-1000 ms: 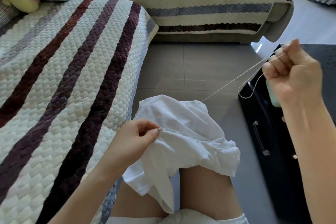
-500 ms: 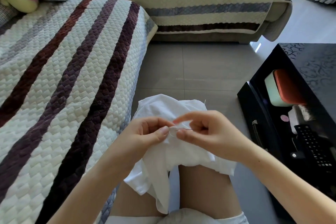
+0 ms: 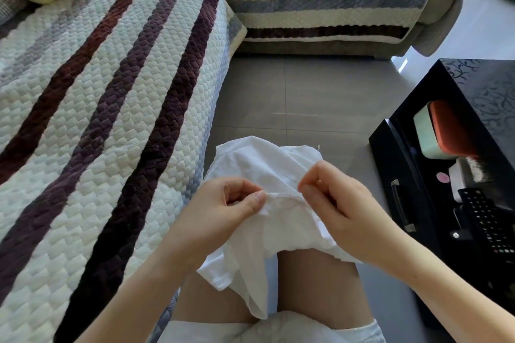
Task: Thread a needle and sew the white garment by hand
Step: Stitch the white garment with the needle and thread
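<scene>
The white garment [image 3: 267, 164] lies bunched over my bare knees. My left hand [image 3: 223, 209] pinches a raised fold of it between thumb and forefinger. My right hand [image 3: 342, 209] has its fingers curled, and its thumb and forefinger pinch the same fold a short way to the right. The fold runs taut between the two hands. A short white thread end [image 3: 320, 147] sticks up at the garment's far right edge. The needle is too small to make out.
A quilted striped sofa cover [image 3: 97, 120] fills the left, and another sofa section [image 3: 320, 8] runs along the back. A black cabinet [image 3: 395, 175] on the right holds a mint and orange box [image 3: 440, 131] and a remote control [image 3: 485, 217]. Grey floor tiles [image 3: 306, 97] lie ahead.
A second ago my right hand was raised far right, pulling a long thread taut. It came down to the fold beside my left hand, then shifted a little rightward along it.
</scene>
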{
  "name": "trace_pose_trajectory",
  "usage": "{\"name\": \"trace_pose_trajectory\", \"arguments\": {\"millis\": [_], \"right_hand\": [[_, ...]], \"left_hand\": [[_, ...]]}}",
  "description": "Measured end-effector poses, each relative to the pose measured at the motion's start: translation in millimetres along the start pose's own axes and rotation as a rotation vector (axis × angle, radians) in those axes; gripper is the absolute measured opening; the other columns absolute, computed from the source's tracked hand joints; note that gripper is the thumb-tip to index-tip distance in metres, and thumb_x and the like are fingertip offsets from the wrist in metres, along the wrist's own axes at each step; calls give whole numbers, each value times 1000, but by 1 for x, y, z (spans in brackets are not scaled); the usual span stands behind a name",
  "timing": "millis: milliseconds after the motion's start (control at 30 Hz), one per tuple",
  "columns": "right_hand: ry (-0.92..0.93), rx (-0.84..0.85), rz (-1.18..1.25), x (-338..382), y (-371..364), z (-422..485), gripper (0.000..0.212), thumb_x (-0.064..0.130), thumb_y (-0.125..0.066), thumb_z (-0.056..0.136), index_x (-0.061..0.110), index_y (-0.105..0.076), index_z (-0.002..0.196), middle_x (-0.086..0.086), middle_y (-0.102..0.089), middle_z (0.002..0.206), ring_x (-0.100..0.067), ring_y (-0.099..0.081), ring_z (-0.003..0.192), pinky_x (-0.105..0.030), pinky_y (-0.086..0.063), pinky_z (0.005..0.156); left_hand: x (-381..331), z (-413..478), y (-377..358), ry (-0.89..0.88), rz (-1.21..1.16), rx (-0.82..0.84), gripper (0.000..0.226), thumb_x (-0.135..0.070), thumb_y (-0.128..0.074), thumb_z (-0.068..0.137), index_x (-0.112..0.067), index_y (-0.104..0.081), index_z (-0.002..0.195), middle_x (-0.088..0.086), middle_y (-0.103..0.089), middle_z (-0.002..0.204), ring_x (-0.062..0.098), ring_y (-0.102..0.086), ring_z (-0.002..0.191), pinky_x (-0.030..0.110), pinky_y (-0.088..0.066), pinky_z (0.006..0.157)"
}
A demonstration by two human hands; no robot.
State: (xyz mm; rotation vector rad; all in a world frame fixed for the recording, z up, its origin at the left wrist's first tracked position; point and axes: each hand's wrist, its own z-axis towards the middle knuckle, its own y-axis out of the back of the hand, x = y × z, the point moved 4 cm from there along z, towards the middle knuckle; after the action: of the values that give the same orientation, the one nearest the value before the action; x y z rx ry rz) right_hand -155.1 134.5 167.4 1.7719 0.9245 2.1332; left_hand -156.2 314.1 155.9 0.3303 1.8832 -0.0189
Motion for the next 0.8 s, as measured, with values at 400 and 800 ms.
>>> {"name": "trace_pose_trajectory", "arguments": {"millis": [400,800], "right_hand": [[134,-87,-99,14,-5,-7,12,11,-56,80,15,-59,69,8,-38,45,-9,-31,41,-19,-28,41],[134,-82,-118,16,-5,-4,12,9,-56,78,14,-58,68,12,-36,46,-8,-33,42,-12,-26,46]], "left_hand": [[-1,1,-2,44,-140,-9,11,-15,-63,87,-15,-71,80,-6,-69,70,2,-62,70,13,-47,66],[-3,-2,-1,25,-141,-5,10,-15,-63,86,-14,-71,81,-5,-70,73,2,-64,72,12,-48,66]]}}
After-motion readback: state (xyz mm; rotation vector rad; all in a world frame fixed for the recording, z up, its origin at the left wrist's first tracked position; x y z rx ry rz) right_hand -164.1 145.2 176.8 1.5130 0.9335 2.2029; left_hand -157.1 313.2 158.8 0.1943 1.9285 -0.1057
